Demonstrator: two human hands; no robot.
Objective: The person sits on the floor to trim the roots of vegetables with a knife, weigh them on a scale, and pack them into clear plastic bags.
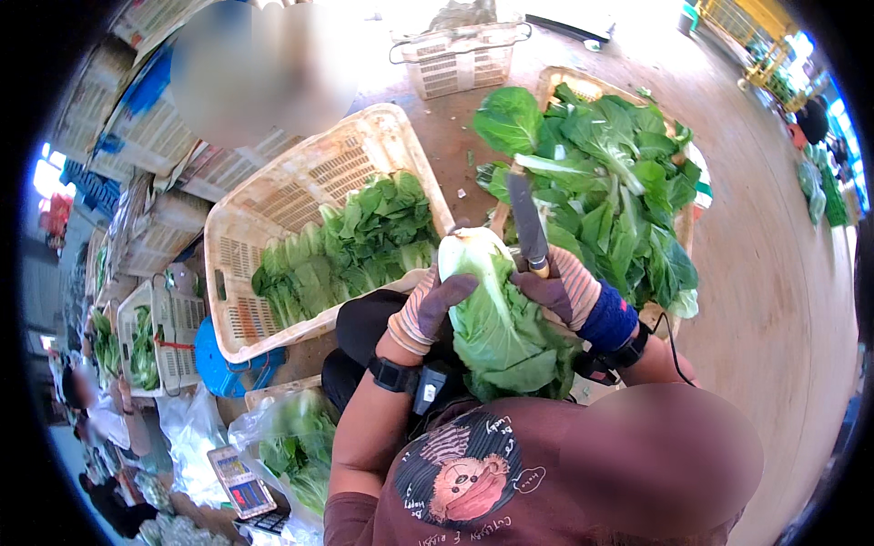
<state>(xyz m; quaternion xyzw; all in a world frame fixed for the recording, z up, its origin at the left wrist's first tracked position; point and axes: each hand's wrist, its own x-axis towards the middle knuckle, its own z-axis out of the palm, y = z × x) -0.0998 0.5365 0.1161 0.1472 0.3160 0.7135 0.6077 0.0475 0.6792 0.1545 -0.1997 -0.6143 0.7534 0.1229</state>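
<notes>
A pale green head of Chinese cabbage (510,341) is held before my chest, its white cut stem end pointing up and away from me. My left hand (435,305), in a striped work glove, grips its left side with the thumb lying across the leaves. In my right hand (569,284), gloved the same way, is a knife (526,214) with a broad dark blade and a light handle. That blade stands upright beside the stem end, apart from it as far as I can see. The right thumb also rests against the cabbage; some fingers are hidden behind it.
A big cream plastic crate (238,238) at the left holds rows of trimmed greens (364,232). Loose leaves (628,173) heap over another crate at the right. Beyond stands a third crate (464,68). Bagged greens (296,446) and a scale (241,482) are at lower left.
</notes>
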